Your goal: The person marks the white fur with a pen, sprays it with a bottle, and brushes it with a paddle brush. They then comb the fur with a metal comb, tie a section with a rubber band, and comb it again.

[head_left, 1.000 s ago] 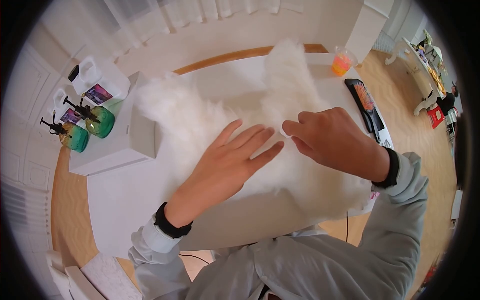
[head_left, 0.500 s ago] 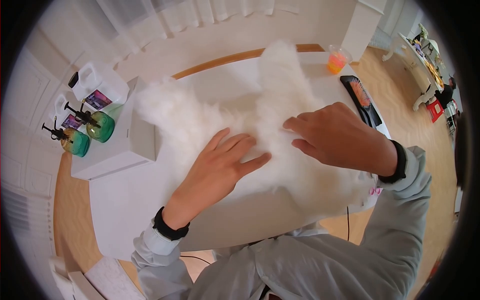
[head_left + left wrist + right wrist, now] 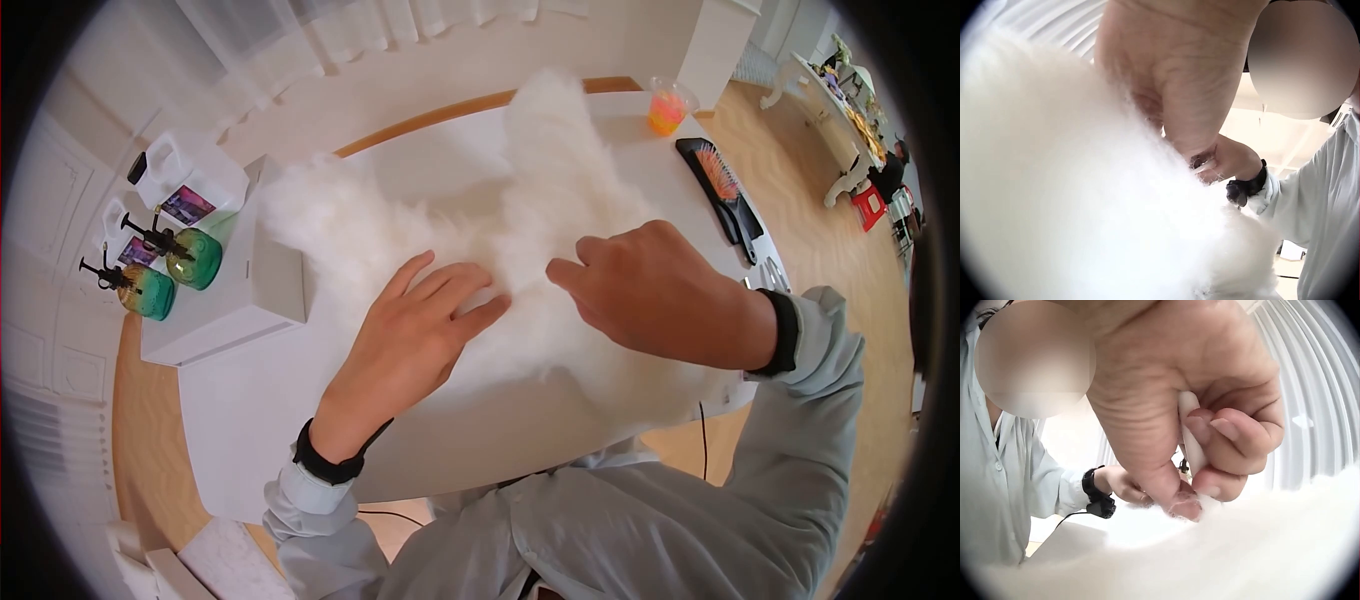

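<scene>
A large white fluffy fur piece [image 3: 560,150] lies across the table, with one long fluffy part toward the far edge and another toward the left. My left hand [image 3: 415,330] rests over its near middle, fingers spread and slightly bent. Just right of it, my right hand [image 3: 660,295] is low over the fur with its fingers curled. In the right wrist view, those fingers grip a slim white stick-like tool [image 3: 1192,437]; its lower end is hidden by the hand and fluff. Wisps of white fluff cling to the right thumb [image 3: 1182,503].
On the left, a white box [image 3: 270,270] stands by two green spray bottles [image 3: 195,258] and white jugs [image 3: 205,165]. A black hairbrush [image 3: 720,195] and a clear cup with orange contents [image 3: 668,108] are along the table's right edge.
My left hand has shifted toward the lower left, its fingers more bent, widening the gap to my right hand. The right hand stays close over the fur, fingers still curled, now a little further left.
</scene>
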`<state>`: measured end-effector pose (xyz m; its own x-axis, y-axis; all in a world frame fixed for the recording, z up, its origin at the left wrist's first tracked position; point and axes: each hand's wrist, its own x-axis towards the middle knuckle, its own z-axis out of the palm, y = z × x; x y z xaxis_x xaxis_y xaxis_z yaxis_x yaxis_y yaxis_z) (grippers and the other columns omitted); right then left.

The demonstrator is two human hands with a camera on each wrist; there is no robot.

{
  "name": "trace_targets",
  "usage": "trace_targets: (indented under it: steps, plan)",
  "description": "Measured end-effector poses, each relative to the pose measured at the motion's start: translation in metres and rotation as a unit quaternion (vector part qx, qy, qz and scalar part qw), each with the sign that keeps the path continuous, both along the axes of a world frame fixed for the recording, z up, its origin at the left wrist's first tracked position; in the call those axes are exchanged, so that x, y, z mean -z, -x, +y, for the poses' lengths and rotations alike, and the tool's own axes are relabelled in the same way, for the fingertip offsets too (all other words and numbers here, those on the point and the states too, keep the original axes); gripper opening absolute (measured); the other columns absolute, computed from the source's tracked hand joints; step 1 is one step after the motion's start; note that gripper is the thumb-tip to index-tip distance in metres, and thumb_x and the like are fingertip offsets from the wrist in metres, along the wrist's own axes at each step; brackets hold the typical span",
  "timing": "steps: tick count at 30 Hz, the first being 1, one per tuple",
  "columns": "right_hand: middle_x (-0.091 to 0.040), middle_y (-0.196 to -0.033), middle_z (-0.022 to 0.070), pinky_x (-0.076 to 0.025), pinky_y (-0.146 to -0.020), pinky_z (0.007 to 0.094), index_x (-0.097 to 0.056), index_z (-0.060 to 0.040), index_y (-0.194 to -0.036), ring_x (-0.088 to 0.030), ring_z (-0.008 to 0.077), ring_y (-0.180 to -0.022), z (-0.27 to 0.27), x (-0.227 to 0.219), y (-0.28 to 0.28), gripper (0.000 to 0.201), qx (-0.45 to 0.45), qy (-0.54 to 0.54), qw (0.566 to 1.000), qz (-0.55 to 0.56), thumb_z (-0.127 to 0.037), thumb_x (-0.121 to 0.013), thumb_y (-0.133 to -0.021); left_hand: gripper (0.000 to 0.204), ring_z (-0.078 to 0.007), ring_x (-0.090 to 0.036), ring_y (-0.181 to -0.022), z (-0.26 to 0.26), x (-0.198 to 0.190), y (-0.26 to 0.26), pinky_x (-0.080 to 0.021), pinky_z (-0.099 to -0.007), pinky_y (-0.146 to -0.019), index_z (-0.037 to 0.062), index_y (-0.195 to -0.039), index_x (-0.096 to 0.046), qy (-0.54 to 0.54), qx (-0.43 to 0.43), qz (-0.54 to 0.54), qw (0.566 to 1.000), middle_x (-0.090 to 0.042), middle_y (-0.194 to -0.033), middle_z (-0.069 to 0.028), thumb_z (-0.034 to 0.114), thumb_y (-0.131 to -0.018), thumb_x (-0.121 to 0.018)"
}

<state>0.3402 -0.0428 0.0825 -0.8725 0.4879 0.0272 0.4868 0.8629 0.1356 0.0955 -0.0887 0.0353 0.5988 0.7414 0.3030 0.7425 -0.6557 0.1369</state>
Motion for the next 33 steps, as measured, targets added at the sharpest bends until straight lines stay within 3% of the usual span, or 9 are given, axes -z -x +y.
trace_targets:
  steps: [8, 10, 13, 17, 20, 24, 29, 33]
  plan:
    - [-0.054, -0.060, 0.0075, -0.043, -0.046, 0.0344, -0.056, -0.0029, -0.084, -0.059, 0.0236, -0.052, 0.007, -0.001, -0.005, 0.010, 0.017, 0.022, 1.000, 0.007, -0.005, -0.063, -0.077, 0.043, -0.0210, -0.059, -0.105, 0.003, -0.001, 0.000, -0.041, -0.0450, -0.104, 0.0143, -0.110, -0.069, 0.002, 0.002, -0.004, 1.000, -0.060, -0.114, -0.0032, -0.005, -0.072, -0.065]
    - [-0.058, -0.064, 0.0099, -0.044, -0.050, 0.0377, -0.057, -0.0033, -0.087, -0.060, 0.0276, -0.055, 0.012, -0.007, -0.012, 0.010, 0.015, 0.101, 0.989, 0.109, -0.006, -0.062, -0.079, 0.047, -0.0229, -0.058, -0.107, 0.003, -0.005, -0.001, -0.042, -0.0453, -0.103, 0.0141, -0.114, -0.068, 0.019, 0.007, -0.005, 1.000, -0.059, -0.117, -0.0049, -0.006, -0.072, -0.064]
    - [-0.061, -0.068, 0.0107, -0.044, -0.054, 0.0402, -0.057, -0.0047, -0.089, -0.061, 0.0294, -0.059, 0.014, -0.031, -0.020, 0.010, 0.057, 0.085, 0.980, 0.172, -0.009, -0.062, -0.081, 0.050, -0.0236, -0.056, -0.112, 0.007, -0.014, -0.011, -0.041, -0.0447, -0.104, 0.0109, -0.119, -0.065, -0.006, 0.009, -0.025, 1.000, -0.058, -0.122, -0.0063, -0.007, -0.072, -0.062]
    - [-0.061, -0.068, 0.0097, -0.045, -0.056, 0.0409, -0.057, -0.0054, -0.091, -0.061, 0.0288, -0.063, 0.021, -0.031, -0.024, 0.013, 0.129, 0.070, 0.983, 0.113, -0.011, -0.063, -0.081, 0.051, -0.0245, -0.054, -0.116, 0.020, -0.011, -0.036, -0.039, -0.0438, -0.106, 0.0068, -0.122, -0.062, -0.049, 0.024, -0.034, 0.998, -0.057, -0.126, -0.0078, -0.008, -0.073, -0.059]
    - [-0.060, -0.070, 0.0052, -0.045, -0.054, 0.0358, -0.061, -0.0092, -0.094, -0.060, 0.0248, -0.061, 0.024, -0.016, -0.023, 0.017, 0.076, 0.038, 0.989, 0.117, -0.009, -0.067, -0.078, 0.049, -0.0242, -0.054, -0.116, 0.028, -0.004, -0.045, -0.041, -0.0406, -0.103, 0.0032, -0.121, -0.062, -0.079, 0.050, -0.029, 0.995, -0.058, -0.123, -0.0084, -0.008, -0.073, -0.059]
    - [-0.058, -0.065, 0.0077, -0.045, -0.051, 0.0382, -0.060, -0.0069, -0.091, -0.059, 0.0269, -0.057, 0.023, -0.002, -0.025, 0.011, 0.037, 0.109, 0.990, 0.081, -0.010, -0.063, -0.081, 0.045, -0.0247, -0.054, -0.114, 0.027, -0.001, -0.042, -0.045, -0.0376, -0.096, 0.0023, -0.116, -0.064, -0.012, 0.065, 0.010, 0.998, -0.058, -0.117, -0.0086, -0.008, -0.072, -0.060]
    - [-0.057, -0.064, 0.0074, -0.045, -0.049, 0.0375, -0.060, -0.0069, -0.092, -0.059, 0.0259, -0.056, 0.023, -0.004, -0.025, 0.011, 0.034, 0.131, 0.987, 0.082, -0.010, -0.063, -0.082, 0.042, -0.0247, -0.054, -0.113, 0.026, -0.004, -0.039, -0.045, -0.0368, -0.094, 0.0019, -0.112, -0.064, 0.016, 0.069, 0.012, 0.997, -0.058, -0.115, -0.0081, -0.007, -0.071, -0.061]
    - [-0.057, -0.064, 0.0088, -0.045, -0.049, 0.0377, -0.058, -0.0052, -0.092, -0.060, 0.0264, -0.055, 0.028, -0.008, -0.026, 0.012, 0.076, 0.060, 0.994, 0.051, -0.010, -0.063, -0.082, 0.042, -0.0242, -0.054, -0.113, 0.027, -0.005, -0.038, -0.045, -0.0365, -0.093, 0.0021, -0.111, -0.064, 0.012, 0.075, 0.013, 0.997, -0.058, -0.116, -0.0076, -0.007, -0.070, -0.062]
